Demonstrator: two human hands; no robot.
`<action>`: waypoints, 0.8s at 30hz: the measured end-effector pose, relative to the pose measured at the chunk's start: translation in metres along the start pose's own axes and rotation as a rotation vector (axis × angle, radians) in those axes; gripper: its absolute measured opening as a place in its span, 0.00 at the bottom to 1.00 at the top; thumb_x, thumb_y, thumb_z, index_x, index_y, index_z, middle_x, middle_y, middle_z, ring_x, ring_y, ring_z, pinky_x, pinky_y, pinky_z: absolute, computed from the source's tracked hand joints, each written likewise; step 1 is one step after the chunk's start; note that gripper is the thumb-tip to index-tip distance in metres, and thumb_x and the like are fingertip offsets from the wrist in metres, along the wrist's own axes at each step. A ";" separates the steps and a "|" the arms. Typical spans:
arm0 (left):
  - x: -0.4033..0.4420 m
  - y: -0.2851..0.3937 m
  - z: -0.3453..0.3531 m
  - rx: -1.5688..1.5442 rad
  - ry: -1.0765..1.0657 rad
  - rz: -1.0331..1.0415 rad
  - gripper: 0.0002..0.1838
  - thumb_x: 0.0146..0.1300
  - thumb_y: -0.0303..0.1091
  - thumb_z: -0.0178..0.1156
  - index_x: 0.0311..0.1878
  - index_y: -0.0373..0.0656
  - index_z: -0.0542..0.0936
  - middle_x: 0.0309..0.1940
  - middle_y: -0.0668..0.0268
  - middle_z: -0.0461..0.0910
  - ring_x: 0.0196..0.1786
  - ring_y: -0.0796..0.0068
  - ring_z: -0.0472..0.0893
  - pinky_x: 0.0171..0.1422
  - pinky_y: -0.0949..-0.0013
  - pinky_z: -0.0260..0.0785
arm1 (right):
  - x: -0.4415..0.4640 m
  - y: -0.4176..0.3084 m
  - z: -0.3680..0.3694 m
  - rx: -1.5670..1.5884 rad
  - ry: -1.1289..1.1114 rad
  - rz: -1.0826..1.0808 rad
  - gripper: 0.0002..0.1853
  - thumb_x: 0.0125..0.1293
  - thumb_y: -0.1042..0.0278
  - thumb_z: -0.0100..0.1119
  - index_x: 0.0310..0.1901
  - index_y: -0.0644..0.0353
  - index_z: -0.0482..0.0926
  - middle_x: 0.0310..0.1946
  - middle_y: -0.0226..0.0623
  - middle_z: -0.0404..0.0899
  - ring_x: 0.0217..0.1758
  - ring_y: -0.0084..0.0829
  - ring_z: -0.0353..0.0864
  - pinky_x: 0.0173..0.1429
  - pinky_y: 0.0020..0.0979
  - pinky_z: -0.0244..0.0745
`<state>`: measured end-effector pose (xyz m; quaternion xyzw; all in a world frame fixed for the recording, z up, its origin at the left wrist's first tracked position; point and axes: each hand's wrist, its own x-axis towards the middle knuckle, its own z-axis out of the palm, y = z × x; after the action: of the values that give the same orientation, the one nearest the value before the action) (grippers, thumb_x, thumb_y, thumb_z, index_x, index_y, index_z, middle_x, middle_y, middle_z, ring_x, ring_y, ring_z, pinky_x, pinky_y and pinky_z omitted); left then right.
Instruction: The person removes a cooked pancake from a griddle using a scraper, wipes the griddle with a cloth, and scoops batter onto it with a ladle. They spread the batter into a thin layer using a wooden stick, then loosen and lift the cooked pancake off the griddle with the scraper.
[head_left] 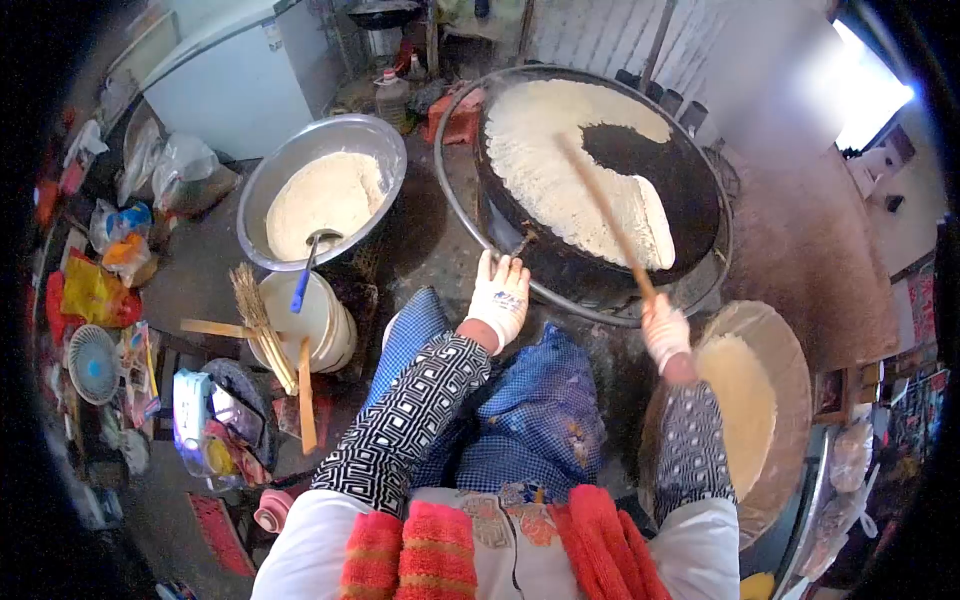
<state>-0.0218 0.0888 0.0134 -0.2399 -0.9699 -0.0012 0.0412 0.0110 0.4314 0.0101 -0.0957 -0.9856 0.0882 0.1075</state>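
Note:
My right hand (664, 332), in a white glove, is closed around a long wooden stick (612, 218) that reaches over a round black griddle (690, 215). A pale layer of batter (530, 150) covers the left and far parts of the griddle in a curved band, with a thick folded edge near the stick. The stick's far end is blurred. My left hand (498, 305), also gloved, rests with its fingers stretched out at the near side of the metal ring (455, 195) around the griddle. Nothing shows in that hand.
Left of the griddle stands a metal basin (393, 165) of batter with a blue-handled ladle (302, 290). A white bucket (340, 335) holds a straw brush (262, 325) and wooden sticks. At right is a lined basket (790, 400) with a round flatbread (738, 405). A white freezer (235, 85) stands behind.

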 end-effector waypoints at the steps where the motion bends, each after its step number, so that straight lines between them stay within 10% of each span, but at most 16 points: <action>1: -0.001 -0.002 -0.008 0.013 0.018 -0.012 0.23 0.72 0.32 0.37 0.66 0.37 0.69 0.70 0.55 0.68 0.76 0.58 0.61 0.79 0.36 0.34 | -0.006 0.010 0.022 0.129 -0.004 -0.014 0.14 0.71 0.53 0.51 0.39 0.57 0.73 0.26 0.56 0.80 0.29 0.57 0.81 0.33 0.54 0.76; 12: 0.007 -0.032 0.012 0.048 0.146 -0.073 0.26 0.63 0.41 0.55 0.64 0.42 0.72 0.67 0.58 0.70 0.73 0.58 0.65 0.78 0.36 0.37 | 0.015 0.019 -0.023 -0.184 -0.069 0.254 0.16 0.73 0.55 0.46 0.42 0.60 0.75 0.32 0.58 0.82 0.38 0.58 0.82 0.45 0.54 0.75; 14: 0.005 -0.033 -0.012 0.031 0.012 -0.091 0.24 0.71 0.35 0.37 0.68 0.42 0.69 0.72 0.58 0.66 0.76 0.61 0.61 0.79 0.36 0.31 | 0.019 0.006 -0.035 -0.147 -0.055 0.240 0.15 0.72 0.55 0.46 0.41 0.60 0.75 0.33 0.58 0.82 0.39 0.59 0.82 0.45 0.54 0.75; 15: 0.009 -0.042 0.011 0.075 0.126 -0.073 0.29 0.61 0.45 0.59 0.64 0.43 0.71 0.68 0.59 0.70 0.73 0.59 0.64 0.77 0.35 0.35 | 0.020 0.003 -0.031 -0.155 -0.029 0.207 0.15 0.72 0.55 0.46 0.42 0.60 0.75 0.33 0.58 0.82 0.39 0.59 0.82 0.45 0.54 0.75; 24: 0.020 -0.045 -0.040 0.248 -0.163 -0.228 0.27 0.67 0.38 0.49 0.70 0.44 0.67 0.74 0.61 0.61 0.77 0.61 0.57 0.77 0.33 0.34 | 0.009 0.016 -0.023 -0.169 0.025 0.163 0.16 0.73 0.54 0.46 0.41 0.60 0.74 0.31 0.56 0.82 0.37 0.56 0.82 0.43 0.53 0.76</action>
<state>-0.0570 0.0570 0.0557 -0.1207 -0.9837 0.1331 -0.0087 0.0106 0.4525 0.0309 -0.1855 -0.9771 0.0121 0.1037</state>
